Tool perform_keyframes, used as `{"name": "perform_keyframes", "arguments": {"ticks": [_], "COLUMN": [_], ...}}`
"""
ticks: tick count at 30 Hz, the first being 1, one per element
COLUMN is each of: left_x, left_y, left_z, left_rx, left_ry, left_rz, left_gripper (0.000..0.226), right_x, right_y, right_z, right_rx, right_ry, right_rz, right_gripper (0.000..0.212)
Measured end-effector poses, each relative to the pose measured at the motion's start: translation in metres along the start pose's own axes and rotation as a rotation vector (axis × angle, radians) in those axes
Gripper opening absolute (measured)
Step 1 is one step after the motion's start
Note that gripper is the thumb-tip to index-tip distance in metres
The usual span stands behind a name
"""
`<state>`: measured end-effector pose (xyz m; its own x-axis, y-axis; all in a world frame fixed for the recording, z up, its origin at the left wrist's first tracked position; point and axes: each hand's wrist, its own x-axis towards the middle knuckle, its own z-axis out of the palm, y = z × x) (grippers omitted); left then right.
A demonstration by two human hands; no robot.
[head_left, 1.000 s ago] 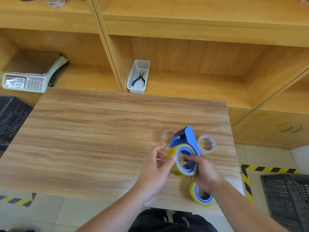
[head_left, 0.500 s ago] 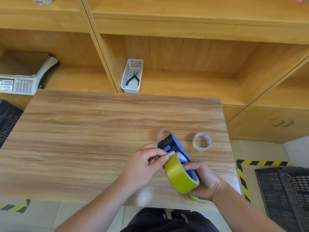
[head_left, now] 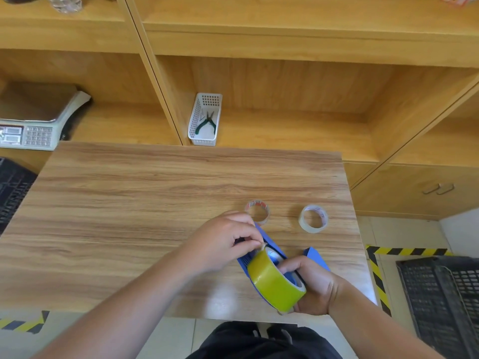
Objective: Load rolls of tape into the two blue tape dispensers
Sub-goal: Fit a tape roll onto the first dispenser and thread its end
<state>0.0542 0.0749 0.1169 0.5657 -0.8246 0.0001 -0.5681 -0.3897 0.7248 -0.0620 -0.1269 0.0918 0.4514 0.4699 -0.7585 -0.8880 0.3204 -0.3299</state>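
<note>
My right hand (head_left: 312,286) grips a blue tape dispenser (head_left: 272,243) from the right, just above the table's (head_left: 155,203) near right part. A yellow-green tape roll (head_left: 274,281) sits on it, its broad band facing up. The thumb and forefinger of my left hand (head_left: 223,244) pinch a small pale tab at the roll's top edge, by the dispenser's front. Another blue part (head_left: 315,255) pokes out behind my right hand; I cannot tell what it belongs to. Two clear tape rolls lie flat beyond the hands, one with a red-printed core (head_left: 257,211) and one further right (head_left: 313,218).
A white basket (head_left: 204,120) holding green-handled pliers stands on the shelf behind the table. A weighing scale (head_left: 31,125) sits on the left shelf. Black crates stand on the floor at the right (head_left: 440,294) and the left (head_left: 13,187). The table's right edge runs close to the clear rolls.
The dispenser has tipped over, so the roll's band now faces up instead of its open side. My left fingers moved from the roll's rim to pinch the tab at its top. The second yellow roll is hidden.
</note>
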Motion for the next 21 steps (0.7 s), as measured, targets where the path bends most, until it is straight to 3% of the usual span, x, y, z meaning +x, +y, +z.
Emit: {"name": "perform_keyframes", "arguments": {"ticks": [5,9,21], "left_x": [0.018,0.025,0.020], "left_y": [-0.001,0.001,-0.006], "left_z": [-0.001,0.001,0.011], "left_rx": [-0.020,-0.092,-0.384], "left_ry": [-0.103,-0.066,0.126], "left_rz": [0.012,-0.003,-0.392], "left_gripper": [0.010,0.008,0.010], "right_x": [-0.006,-0.012,-0.011], "right_y": [0.001,0.004,0.010], "right_z": [-0.004,-0.005,-0.009], "right_rx": [-0.064,0.002,0.094], "right_ry": [0.021,-0.008,0.012], "right_rz": [0.030,-0.019,-0.133], "right_gripper": [0.022,0.024,0.028]}}
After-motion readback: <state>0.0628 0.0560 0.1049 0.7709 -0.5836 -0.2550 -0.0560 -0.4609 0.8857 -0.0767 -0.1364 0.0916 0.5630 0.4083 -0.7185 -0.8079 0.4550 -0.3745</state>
